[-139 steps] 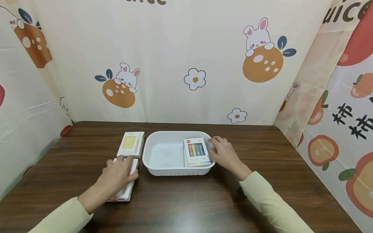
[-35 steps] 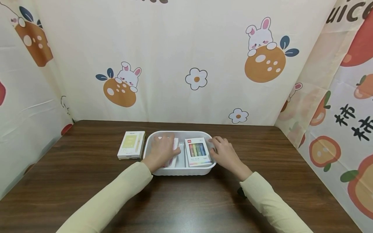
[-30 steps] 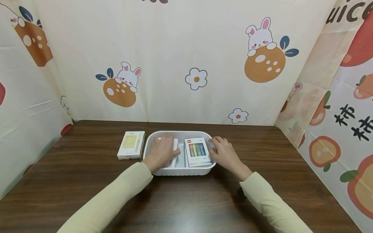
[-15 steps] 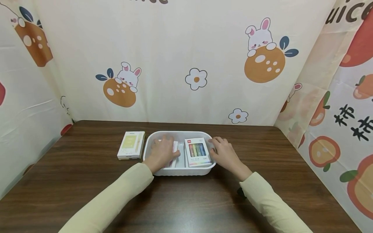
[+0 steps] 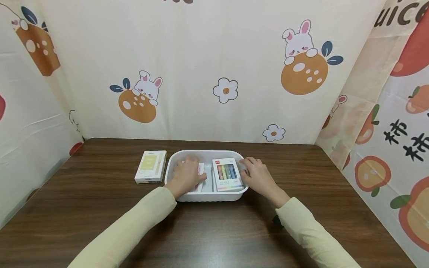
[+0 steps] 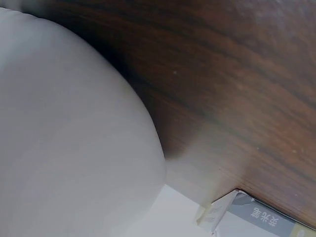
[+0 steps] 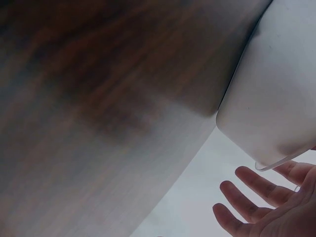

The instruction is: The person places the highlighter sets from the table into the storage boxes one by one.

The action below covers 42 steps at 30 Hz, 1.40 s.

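Observation:
A white plastic basin (image 5: 204,197) stands on the table. On its right side lies a crayon box (image 5: 225,175), white with a window showing coloured sticks. My left hand (image 5: 186,175) reaches into the left side and grips a white box with pinkish print (image 5: 200,175), thumb along its right side; the hand hides most of it. My right hand (image 5: 256,175) rests at the basin's right rim. In the right wrist view, the fingers (image 7: 247,197) of that hand are spread and nearly straight, one right at the rim.
A white box with a yellow-green panel (image 5: 150,167) lies on the table just left of the basin. The brown wooden table (image 5: 214,234) ends at a printed curtain (image 5: 187,56) behind, with more printed cloth (image 5: 378,149) at the right.
My left hand has moved the pink-printed box from the table at the left into the basin. Over the last second the box sinks slightly there. My right hand stays at the rim.

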Available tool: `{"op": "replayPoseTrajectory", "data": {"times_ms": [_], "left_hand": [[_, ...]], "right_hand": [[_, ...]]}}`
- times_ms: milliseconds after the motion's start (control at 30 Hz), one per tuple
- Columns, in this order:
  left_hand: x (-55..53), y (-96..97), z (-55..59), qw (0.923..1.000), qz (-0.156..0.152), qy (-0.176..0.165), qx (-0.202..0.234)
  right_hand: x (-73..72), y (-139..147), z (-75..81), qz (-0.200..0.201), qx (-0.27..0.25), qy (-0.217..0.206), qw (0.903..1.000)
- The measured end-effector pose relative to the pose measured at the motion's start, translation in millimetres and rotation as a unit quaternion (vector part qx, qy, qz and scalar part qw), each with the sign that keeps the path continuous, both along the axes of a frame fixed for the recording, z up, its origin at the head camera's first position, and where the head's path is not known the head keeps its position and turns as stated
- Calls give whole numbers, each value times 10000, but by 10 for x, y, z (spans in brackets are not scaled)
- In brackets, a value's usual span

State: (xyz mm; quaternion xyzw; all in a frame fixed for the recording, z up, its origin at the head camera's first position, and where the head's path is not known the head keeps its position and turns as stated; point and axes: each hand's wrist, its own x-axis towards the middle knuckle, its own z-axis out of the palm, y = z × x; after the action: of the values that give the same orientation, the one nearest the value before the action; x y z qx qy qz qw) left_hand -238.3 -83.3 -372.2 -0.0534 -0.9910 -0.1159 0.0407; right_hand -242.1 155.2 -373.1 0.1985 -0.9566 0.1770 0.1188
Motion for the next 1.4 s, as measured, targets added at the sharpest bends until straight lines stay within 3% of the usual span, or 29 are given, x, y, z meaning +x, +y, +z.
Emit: {"op": "replayPoseTrajectory", "data": {"times_ms": [533, 767, 967, 1400], "left_hand": [[33, -29, 28, 9995, -110, 124, -279], [51, -87, 130, 9953, -417, 642, -595], [58, -90, 232, 9928, -422, 924, -641], [7, -235, 428, 9978, -136, 490, -417]], "right_hand": [[10, -9, 17, 5, 19, -5, 10000], [18, -14, 31, 18, 21, -65, 10000], [17, -11, 27, -8, 8, -93, 10000], [14, -8, 21, 30, 37, 9, 10000]]}}
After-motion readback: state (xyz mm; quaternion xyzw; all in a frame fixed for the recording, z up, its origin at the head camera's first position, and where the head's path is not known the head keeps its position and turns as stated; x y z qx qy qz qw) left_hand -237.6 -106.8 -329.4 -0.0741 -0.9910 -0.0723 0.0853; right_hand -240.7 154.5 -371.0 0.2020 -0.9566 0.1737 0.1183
